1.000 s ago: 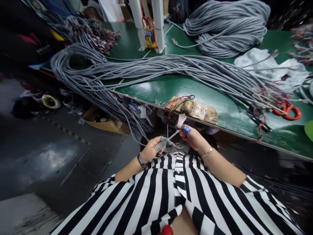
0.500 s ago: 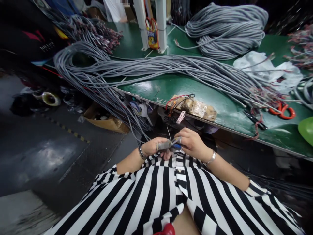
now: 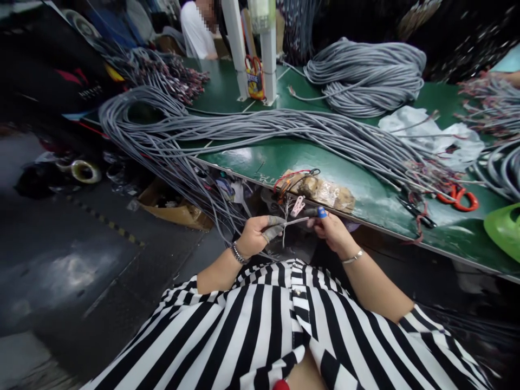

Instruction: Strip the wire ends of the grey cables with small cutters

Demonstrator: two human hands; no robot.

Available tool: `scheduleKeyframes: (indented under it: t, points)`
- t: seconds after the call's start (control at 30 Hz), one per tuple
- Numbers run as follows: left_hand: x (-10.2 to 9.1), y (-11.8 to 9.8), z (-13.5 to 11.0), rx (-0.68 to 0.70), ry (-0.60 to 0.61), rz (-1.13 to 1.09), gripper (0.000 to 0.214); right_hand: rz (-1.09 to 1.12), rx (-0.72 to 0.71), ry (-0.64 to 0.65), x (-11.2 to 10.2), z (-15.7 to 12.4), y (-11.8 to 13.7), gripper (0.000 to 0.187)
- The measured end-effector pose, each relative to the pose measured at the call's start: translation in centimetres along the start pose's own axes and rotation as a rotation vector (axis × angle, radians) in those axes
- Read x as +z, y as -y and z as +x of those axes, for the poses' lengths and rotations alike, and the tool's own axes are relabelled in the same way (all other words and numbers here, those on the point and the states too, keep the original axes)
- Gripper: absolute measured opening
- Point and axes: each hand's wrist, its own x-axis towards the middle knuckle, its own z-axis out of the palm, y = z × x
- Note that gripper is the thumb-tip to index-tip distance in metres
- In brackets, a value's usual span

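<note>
In front of my striped shirt, my left hand (image 3: 260,234) pinches a thin grey cable (image 3: 298,221), with grey coverings on its thumb and finger. Pale loose strands (image 3: 284,237) stick up and down from the cable beside those fingertips. My right hand (image 3: 333,232), blue tape wrapped around one digit, is closed on the other end of this short stretch. The cable runs almost level between the two hands. A pink clip (image 3: 298,206) hangs at the table edge just beyond them.
Across the green table (image 3: 239,154) lies a long bundle of grey cables (image 3: 252,122), with a coil (image 3: 365,76) behind. Orange-handled scissors (image 3: 465,199) and a green object (image 3: 504,233) are at the right. A taped block (image 3: 320,189) sits at the edge; a person in white (image 3: 197,30) is behind.
My hands were close together and have drawn apart, the right one moving right. A stretch of cable now shows between them. The view has tilted up slightly.
</note>
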Motion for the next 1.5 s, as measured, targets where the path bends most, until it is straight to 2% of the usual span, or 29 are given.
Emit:
scheduleKeyframes:
  t: [0.1, 0.17, 0.27, 0.33, 0.4, 0.47, 0.57, 0.63, 0.8, 1.03, 1.3, 1.5]
  points:
    - [1.2, 0.5, 1.1, 0.036, -0.052, 0.046, 0.026, 0.089, 0.066, 0.112, 1.6, 1.2, 1.0, 0.054]
    - [1.6, 0.8, 1.7, 0.021, -0.058, 0.041, 0.026, 0.112, 0.057, 0.127, 2.3, 1.9, 1.4, 0.049]
    - [1.6, 1.3, 2.2, -0.002, -0.051, 0.032, 0.025, 0.108, -0.044, -0.002, 3.1, 2.5, 1.2, 0.043]
    - [1.5, 1.5, 2.3, -0.017, -0.035, 0.032, 0.025, 0.098, -0.145, -0.129, 3.4, 2.6, 0.7, 0.043]
    - [1.3, 1.5, 2.4, -0.033, -0.024, 0.03, 0.025, 0.108, -0.194, -0.194, 3.6, 2.7, 0.1, 0.044]
    - [1.2, 1.6, 2.4, -0.038, -0.022, 0.032, 0.025, 0.131, -0.146, -0.154, 3.7, 2.8, -0.3, 0.047]
    - [1.2, 1.8, 2.4, -0.026, -0.01, 0.035, 0.024, 0.206, -0.021, -0.011, 4.0, 2.9, -0.5, 0.052]
    - [1.3, 2.1, 2.3, -0.016, 0.007, 0.037, 0.024, 0.253, 0.002, 0.026, 4.1, 2.9, -0.3, 0.053]
    - [1.5, 2.9, 2.3, 0.012, 0.056, 0.097, 0.021, 0.281, -0.046, -0.014, 4.5, 3.1, 0.4, 0.053]
    - [1.9, 2.4, 2.5, 0.022, 0.109, 0.148, 0.016, 0.276, -0.043, -0.032, 4.7, 3.0, 0.3, 0.055]
    - [1.2, 1.4, -0.3, 0.041, 0.032, 0.163, 0.02, 0.38, 0.071, -0.018, 3.5, 2.7, -1.3, 0.059]
    - [-0.1, 1.5, -3.8, 0.189, 0.032, 0.313, 0.014, 0.391, 0.125, 0.024, 3.1, 2.4, -1.4, 0.057]
